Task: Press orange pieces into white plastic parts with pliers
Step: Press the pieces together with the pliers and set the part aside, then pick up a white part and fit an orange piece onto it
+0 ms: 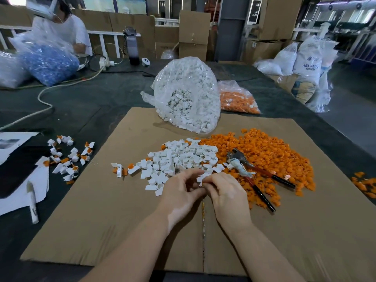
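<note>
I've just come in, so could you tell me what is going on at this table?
A person is assembling plastic parts on a cardboard sheet. Both the left hand and the right hand pinch a white part beside the white pile. The pliers lie unused on the orange pieces.

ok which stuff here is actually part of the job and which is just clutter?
In the job:
left hand
right hand
white part pinched between them
loose white parts
orange pile
pliers, lying unused

Lying about:
marker
water bottle
bag of blue pieces
power strip
</note>
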`<action>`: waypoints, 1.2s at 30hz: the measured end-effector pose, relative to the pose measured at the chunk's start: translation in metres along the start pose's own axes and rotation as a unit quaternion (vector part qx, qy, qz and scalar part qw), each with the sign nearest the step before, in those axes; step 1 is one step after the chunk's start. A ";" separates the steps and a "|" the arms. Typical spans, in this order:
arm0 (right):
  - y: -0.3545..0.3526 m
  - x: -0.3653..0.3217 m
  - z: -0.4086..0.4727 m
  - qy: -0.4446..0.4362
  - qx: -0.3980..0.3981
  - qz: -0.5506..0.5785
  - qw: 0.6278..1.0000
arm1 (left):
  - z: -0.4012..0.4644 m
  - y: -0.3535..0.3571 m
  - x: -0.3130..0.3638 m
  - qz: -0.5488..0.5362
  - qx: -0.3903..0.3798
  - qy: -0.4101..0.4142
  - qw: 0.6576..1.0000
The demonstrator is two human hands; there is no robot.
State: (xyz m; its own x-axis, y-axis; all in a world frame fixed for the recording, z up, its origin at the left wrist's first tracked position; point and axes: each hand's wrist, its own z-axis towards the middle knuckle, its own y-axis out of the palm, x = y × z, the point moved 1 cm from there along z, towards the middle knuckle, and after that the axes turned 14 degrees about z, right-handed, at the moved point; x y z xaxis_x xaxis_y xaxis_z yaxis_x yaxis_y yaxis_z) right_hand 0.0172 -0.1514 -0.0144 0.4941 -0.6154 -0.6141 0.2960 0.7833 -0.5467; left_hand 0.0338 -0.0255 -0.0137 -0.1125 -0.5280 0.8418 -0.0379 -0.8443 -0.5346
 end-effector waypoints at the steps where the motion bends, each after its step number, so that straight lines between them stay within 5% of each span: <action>1: 0.000 0.000 -0.001 0.001 0.000 -0.001 1.000 | 0.000 0.001 0.001 0.016 0.006 0.006 1.000; 11: -0.002 0.000 -0.001 -0.014 0.019 -0.027 0.999 | -0.003 0.001 0.003 0.076 0.020 0.050 0.996; 17: -0.001 0.001 -0.001 0.005 0.052 -0.009 0.999 | -0.002 -0.011 -0.008 0.072 0.195 0.029 0.978; 21: 0.000 0.001 -0.002 -0.008 0.046 -0.019 0.999 | 0.004 -0.045 -0.028 0.187 0.323 -0.056 0.926; 26: 0.000 0.001 -0.003 -0.006 0.046 -0.020 0.999 | 0.009 -0.074 -0.048 0.334 0.290 -0.175 0.879; 36: 0.000 0.001 -0.003 -0.015 0.044 -0.033 0.998 | 0.013 -0.079 -0.049 0.352 0.296 -0.213 0.862</action>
State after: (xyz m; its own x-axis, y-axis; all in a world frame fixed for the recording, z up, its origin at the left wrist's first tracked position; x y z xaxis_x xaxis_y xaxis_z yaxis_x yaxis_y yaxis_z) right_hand 0.0155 -0.1520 -0.0169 0.4946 -0.6639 -0.5609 0.3982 0.7467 -0.5328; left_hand 0.0552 0.0663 -0.0120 0.4782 -0.8086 0.3428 0.4178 -0.1338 -0.8986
